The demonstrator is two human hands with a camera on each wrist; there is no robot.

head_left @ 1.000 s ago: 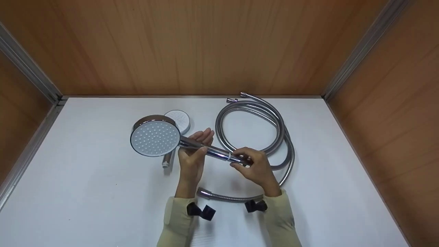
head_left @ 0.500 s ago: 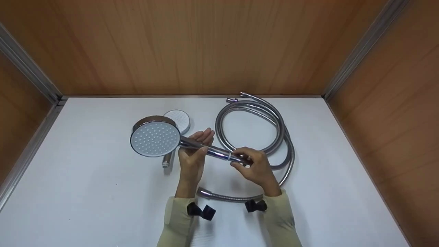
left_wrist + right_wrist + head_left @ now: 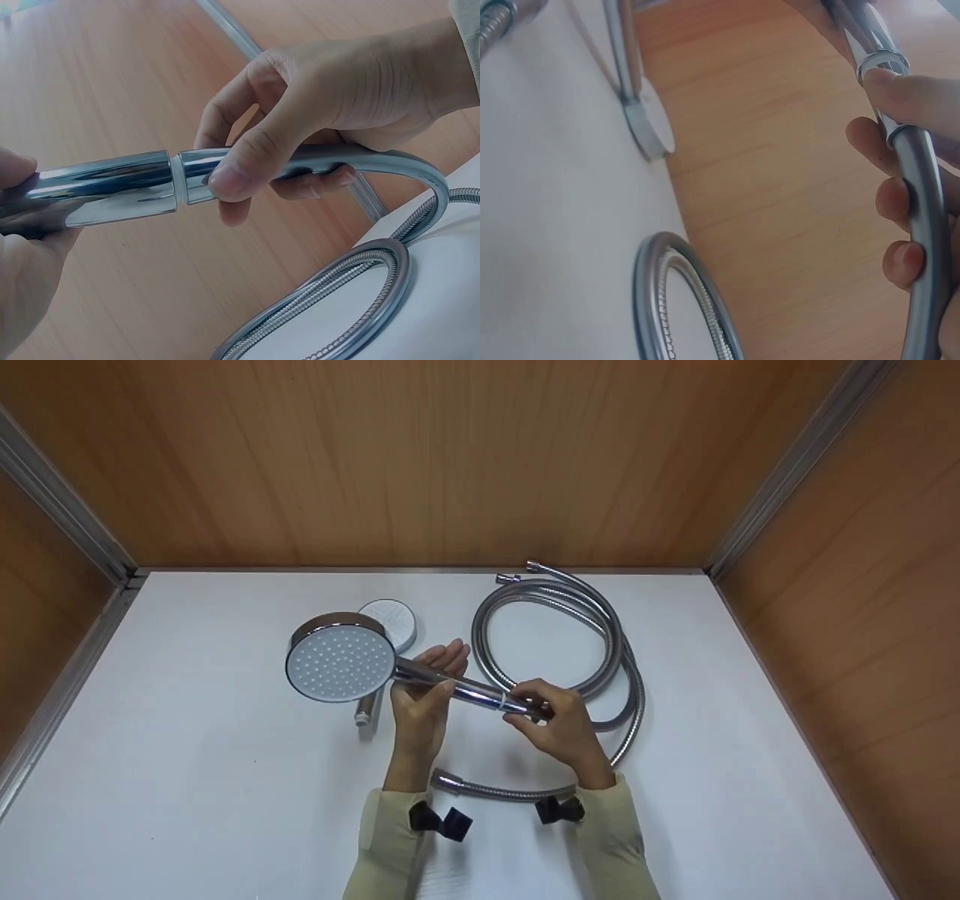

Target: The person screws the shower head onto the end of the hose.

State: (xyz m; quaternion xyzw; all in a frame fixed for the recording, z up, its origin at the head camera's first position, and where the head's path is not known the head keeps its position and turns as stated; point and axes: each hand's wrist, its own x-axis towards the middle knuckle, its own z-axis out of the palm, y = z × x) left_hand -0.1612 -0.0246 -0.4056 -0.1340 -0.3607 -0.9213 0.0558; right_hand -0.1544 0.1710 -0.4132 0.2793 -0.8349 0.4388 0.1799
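Observation:
In the head view, a large chrome shower head (image 3: 341, 664) is held above the table, its pale nozzle face upward. My left hand (image 3: 420, 716) supports the handle, thumb over it and other fingers extended behind. With thumb and fingers, my right hand (image 3: 562, 724) grips the chrome end fitting (image 3: 206, 171) of a smooth grey shower hose (image 3: 390, 163). The left wrist view has this fitting in line with the handle's end, a narrow pale ring between them. Whether the threads engage is hidden.
A smaller white-faced shower head (image 3: 388, 622) lies behind the raised one. Coiled hose (image 3: 480, 634) rests on the white table (image 3: 225, 802) at right. A ribbed hose's chrome end (image 3: 448, 781) lies near my forearms. Wooden panels (image 3: 450, 465) enclose the back and sides.

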